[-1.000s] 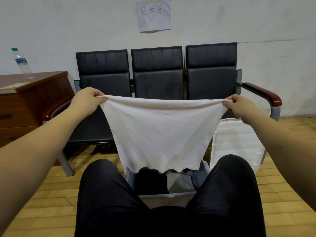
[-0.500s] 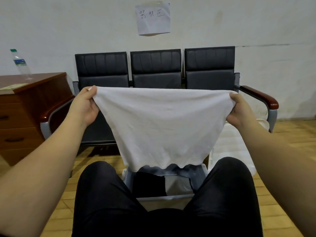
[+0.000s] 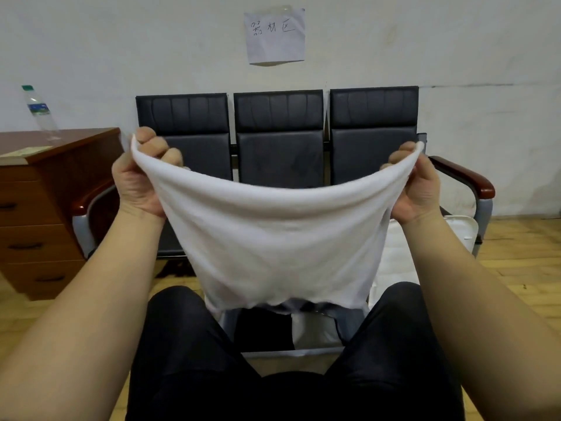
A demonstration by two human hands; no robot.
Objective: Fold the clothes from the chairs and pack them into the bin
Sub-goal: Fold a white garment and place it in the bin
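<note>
Office waiting area: linked chairs [image 3: 277, 138], wooden desk [image 3: 57, 189].

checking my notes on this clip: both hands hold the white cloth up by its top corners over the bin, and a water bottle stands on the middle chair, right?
Not quite. The water bottle stands on the wooden cabinet at the left, not on the middle chair; the head view shows it. The rest holds: the left hand and right hand each grip a top corner of the white cloth over the bin.
</note>
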